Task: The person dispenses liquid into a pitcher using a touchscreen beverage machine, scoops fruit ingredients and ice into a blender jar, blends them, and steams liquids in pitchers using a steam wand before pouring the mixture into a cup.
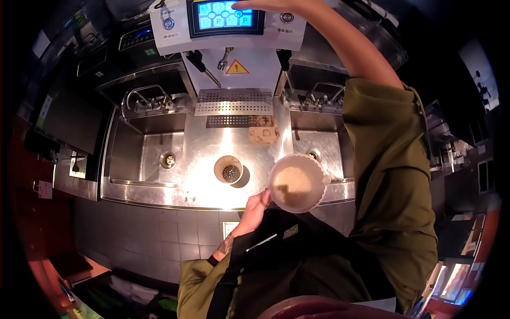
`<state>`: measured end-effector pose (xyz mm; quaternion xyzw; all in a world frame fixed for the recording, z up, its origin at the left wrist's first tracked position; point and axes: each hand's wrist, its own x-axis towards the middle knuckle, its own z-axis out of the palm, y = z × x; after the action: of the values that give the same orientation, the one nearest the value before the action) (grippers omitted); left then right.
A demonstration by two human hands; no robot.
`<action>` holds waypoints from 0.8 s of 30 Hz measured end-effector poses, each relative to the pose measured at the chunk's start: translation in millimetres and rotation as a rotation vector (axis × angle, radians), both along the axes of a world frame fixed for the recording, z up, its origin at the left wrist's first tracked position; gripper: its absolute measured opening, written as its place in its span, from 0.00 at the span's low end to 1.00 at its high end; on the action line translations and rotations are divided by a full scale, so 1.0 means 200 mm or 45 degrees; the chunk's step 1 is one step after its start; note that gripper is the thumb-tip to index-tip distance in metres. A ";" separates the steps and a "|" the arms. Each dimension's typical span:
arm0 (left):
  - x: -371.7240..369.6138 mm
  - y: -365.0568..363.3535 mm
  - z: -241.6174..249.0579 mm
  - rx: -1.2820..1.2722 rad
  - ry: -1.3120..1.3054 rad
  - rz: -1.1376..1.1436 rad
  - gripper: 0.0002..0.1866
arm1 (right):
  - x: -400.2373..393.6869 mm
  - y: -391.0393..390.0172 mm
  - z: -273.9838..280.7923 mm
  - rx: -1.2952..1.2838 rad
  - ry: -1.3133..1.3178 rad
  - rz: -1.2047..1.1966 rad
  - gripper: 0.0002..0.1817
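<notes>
My left hand (255, 212) is closed around the handle of a translucent measuring jug (321, 182). A pale, creamy liquid lies inside the jug, which is held over the counter's front edge. Up at the machine, my right hand (273, 5) reaches to the lit touchscreen (226, 15), a finger stretched out over its upper part. The upper side of that hand is partly cut off by the frame. On the steel counter (199, 175), to the left of the jug, stands a paper cup (218, 169) with dark, shiny round pieces at its bottom.
Below the screen, the white machine (252, 61) has steam wands (210, 74) above a perforated drip tray (234, 98). A brown patterned cloth or paper (264, 133) lies before it. Steel sinks with taps flank the counter, one left (146, 141) and one right (324, 138).
</notes>
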<state>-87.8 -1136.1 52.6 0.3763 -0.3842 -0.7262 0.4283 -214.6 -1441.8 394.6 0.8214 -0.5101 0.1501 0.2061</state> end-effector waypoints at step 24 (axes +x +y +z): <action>-0.18 -0.21 0.04 -0.038 0.008 0.035 0.23 | -0.04 0.05 -0.02 0.034 -0.285 0.172 0.32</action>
<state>-124.2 -1178.3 60.5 0.3729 -0.3885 -0.7157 0.4448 -221.8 -1431.8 391.6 0.8347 -0.4755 0.2475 0.1265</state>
